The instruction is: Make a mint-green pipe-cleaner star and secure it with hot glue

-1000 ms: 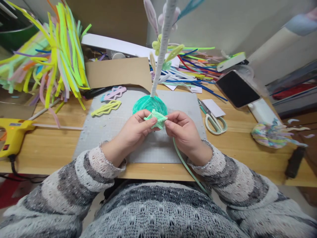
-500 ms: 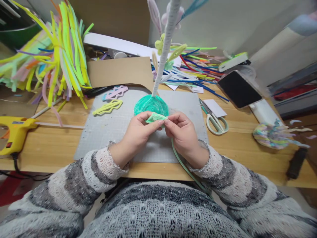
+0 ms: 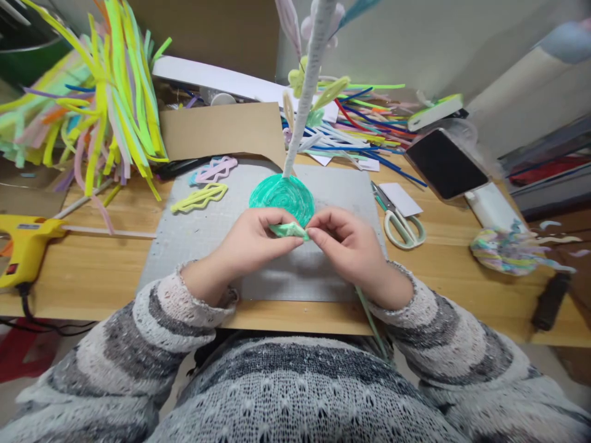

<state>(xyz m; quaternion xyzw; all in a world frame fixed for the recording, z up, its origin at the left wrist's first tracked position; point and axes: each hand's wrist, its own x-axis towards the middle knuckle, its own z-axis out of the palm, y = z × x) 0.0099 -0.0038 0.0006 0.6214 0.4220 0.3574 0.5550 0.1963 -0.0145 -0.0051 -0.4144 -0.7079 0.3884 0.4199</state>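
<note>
My left hand (image 3: 256, 241) pinches a folded light green pipe cleaner (image 3: 289, 230) between thumb and fingers. My right hand (image 3: 348, 246) is closed on the same pipe cleaner at its right end, fingertips close to the left thumb. A straight length of it trails below the right wrist toward my lap. Just behind both hands is a round green coiled base (image 3: 281, 192), partly hidden by them. From it rises a white wrapped stem (image 3: 302, 111) bearing pastel flowers and leaves. Yellow zigzag pipe cleaners (image 3: 201, 198) and pink ones (image 3: 216, 170) lie left on the grey cutting mat (image 3: 184, 246).
A yellow glue gun (image 3: 30, 246) lies at the left, under a big bunch of pipe cleaners (image 3: 115, 92). Scissors (image 3: 404, 227) and a phone (image 3: 447, 165) are on the right. Loose pipe cleaners (image 3: 369, 123) and a cardboard piece (image 3: 226, 130) lie at the back.
The green piece has tilted and looks narrower, now lower in my fingers. Both wrists have spread slightly outward, and the trailing length has shifted right.
</note>
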